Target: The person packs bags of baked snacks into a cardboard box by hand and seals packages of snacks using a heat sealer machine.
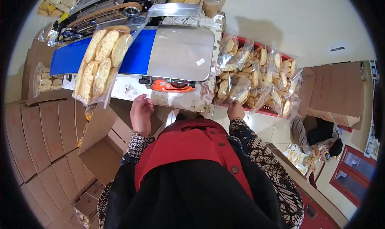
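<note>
My left hand (pixel 142 116) is held just below the front edge of the worktable, its fingers loosely apart with nothing in them. To its upper left, a clear bag of toasted bread slices (pixel 103 60) lies across the blue conveyor belt (pixel 136 54), its lower end hanging over the front. My right hand (pixel 236 110) is at the front of the red crate (pixel 264 110). Its fingers are closed at the near end of a clear bag of bread (pixel 240 89); the fingertips are partly hidden. Several similar bags fill the crate.
A sealing machine (pixel 108 14) stands behind the belt, with a steel plate (pixel 182 50) at right. An orange-handled tool (pixel 170 86) sits below the plate. Cardboard boxes (pixel 48 128) line the left; an open carton (pixel 100 142) is beside me. Another person (pixel 321 136) sits at far right.
</note>
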Available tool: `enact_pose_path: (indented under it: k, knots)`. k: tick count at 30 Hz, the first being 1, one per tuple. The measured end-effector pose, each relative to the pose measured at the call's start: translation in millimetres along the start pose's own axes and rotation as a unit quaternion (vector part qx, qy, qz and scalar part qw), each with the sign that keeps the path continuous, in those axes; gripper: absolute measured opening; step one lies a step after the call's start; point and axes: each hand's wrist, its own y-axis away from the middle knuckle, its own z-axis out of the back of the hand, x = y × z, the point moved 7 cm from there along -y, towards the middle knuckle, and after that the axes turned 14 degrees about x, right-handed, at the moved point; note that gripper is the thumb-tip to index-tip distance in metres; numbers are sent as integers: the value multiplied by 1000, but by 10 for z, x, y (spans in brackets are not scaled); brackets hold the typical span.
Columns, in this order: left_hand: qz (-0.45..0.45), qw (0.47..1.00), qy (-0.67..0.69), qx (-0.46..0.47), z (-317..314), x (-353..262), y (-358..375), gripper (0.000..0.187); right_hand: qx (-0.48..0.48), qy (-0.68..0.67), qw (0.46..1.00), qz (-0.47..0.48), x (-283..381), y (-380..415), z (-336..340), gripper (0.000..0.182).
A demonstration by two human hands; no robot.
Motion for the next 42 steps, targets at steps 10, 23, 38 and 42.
enact_pose_path:
  k: [10, 23, 38, 42]
  knots:
    - [-22, 980, -126, 151, -418, -70, 27, 29, -211, -116, 951, 194, 466, 323, 277, 15]
    - [-161, 892, -176, 384, -1227, -686, 165, 17, -165, -153, 676, 701, 2319, 2854, 3033, 11]
    - [17, 947, 19, 319, -706, -526, 85, 56, -106, -200, 872, 433, 3054, 469, 2385, 22]
    - [51, 964, -20, 260, -590, -703, 83, 52, -87, -200, 890, 401, 3178, 439, 2269, 24]
